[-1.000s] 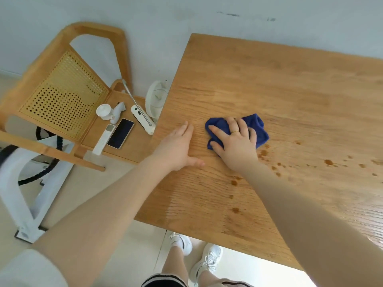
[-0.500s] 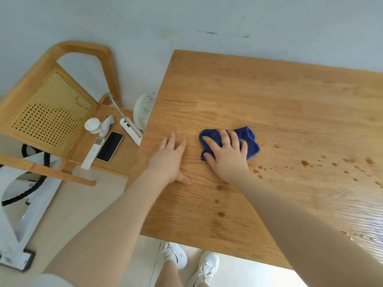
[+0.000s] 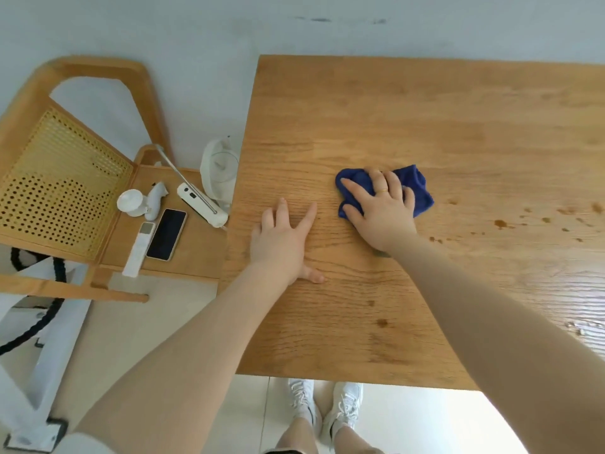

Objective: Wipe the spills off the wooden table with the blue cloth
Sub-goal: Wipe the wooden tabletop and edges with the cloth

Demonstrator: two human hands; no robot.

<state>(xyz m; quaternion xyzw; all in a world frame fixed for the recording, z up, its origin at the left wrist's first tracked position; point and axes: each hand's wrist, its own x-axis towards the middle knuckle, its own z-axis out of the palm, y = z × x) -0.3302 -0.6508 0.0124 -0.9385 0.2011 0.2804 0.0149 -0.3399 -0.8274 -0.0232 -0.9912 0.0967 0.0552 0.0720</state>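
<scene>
2 hands, 1 blue cloth (image 3: 420, 188), 1 wooden table (image 3: 393, 109)
The right hand (image 3: 381, 214) presses the cloth, fingers spread; the left hand (image 3: 278, 244) lies flat, fingers splayed; brown spills (image 3: 501, 223) remain

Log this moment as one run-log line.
right hand: presses crumpled blue cloth on wooden table | left hand: flat on table beside it | brown spill spots: unwiped right of cloth and nearer front edge

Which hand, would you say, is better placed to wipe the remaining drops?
Right hand: it presses the blue cloth, with brown drops just beside it. The left hand lies flat, empty.
</scene>
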